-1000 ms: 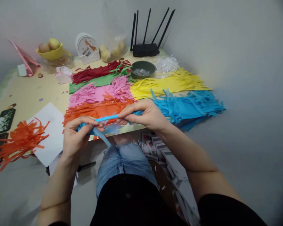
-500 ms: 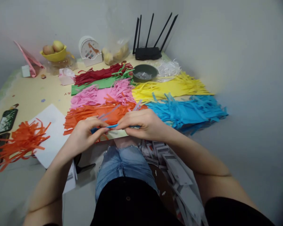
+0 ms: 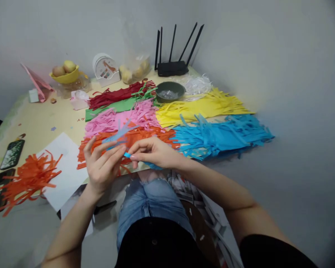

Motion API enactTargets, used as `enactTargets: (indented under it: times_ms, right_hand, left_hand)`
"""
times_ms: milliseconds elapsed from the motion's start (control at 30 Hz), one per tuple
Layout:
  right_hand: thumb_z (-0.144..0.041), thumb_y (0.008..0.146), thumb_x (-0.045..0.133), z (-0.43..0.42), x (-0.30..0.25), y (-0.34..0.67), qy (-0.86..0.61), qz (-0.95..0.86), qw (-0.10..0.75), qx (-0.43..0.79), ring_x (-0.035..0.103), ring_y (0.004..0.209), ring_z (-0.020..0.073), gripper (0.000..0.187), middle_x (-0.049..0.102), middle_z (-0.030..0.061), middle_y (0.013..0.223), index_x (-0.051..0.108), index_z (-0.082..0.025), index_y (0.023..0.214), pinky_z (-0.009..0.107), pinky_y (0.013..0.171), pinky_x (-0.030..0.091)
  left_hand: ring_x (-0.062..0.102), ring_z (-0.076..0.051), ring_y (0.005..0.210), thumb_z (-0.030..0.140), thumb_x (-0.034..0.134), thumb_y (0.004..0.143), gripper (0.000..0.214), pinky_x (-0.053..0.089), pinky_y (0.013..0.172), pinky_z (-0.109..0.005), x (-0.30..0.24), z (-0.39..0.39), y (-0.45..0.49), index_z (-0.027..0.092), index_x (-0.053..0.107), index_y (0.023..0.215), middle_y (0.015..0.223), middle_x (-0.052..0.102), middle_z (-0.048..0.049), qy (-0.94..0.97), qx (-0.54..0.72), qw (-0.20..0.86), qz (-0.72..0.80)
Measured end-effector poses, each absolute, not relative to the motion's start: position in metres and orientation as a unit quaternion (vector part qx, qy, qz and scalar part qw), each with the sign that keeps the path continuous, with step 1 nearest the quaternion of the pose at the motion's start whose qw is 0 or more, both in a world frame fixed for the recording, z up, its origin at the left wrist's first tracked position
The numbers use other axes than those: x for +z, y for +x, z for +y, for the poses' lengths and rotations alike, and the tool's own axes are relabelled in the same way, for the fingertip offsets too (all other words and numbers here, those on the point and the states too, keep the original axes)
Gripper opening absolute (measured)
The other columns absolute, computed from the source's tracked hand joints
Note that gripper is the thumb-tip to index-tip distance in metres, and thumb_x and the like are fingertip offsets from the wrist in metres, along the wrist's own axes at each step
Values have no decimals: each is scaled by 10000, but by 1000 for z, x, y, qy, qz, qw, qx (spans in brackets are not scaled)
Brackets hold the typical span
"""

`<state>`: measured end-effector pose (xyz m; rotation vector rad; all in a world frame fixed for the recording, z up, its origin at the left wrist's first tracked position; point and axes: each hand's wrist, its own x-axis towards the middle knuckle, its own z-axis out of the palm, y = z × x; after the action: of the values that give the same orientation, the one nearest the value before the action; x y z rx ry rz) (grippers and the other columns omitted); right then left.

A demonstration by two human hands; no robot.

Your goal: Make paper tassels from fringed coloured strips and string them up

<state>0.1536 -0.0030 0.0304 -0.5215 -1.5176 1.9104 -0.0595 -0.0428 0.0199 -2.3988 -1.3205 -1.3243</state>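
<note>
1. Right hand [image 3: 153,152] pinches a narrow bright-blue paper strip [image 3: 127,155], seemingly steadying it.
2. Left hand [image 3: 104,165] meets the strip; its grip cannot be told.
3. Strip spans the hands, above fringed orange paper [image 3: 143,137].

Small lettering [image 3: 108,74], apparently "DREAM BIG", was borne by the round white disc [image 3: 104,64]; a red "Y" [image 3: 78,120] was printed on the counter [image 3: 41,124], its neighbouring letter being unclear
</note>
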Motion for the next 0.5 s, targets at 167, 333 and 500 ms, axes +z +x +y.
enactTargets:
  times_ms: [167,333,500]
  right_hand:
    - [-369,869,733,-1,35,142,-139,-598,406,676,709,709,117,225,744,23,752,734,-145,899,249,740,580]
    - [-323,943,644,3,50,139,-212,-694,472,501,720,844,118,171,744,42,952,673,-165,1000,239,806,572]
    - [-287,986,578,40,49,150,-182,-830,425,311,685,1034,153,162,760,52,1045,707,-215,1053,308,997,522]
  left_hand:
    - [725,-220,1022,214,676,903,139,508,1055,-480,23,-55,-28,282,779,966,988,783,-28,-653,-582,-106,-473]
    - [713,-257,1068,341,668,919,170,556,994,-439,20,-50,-7,228,792,949,1026,773,-68,-540,-621,-217,-524]
    - [711,-235,1008,341,675,899,140,510,1047,-475,23,-26,0,237,769,888,946,760,-24,-468,-711,-128,-509]
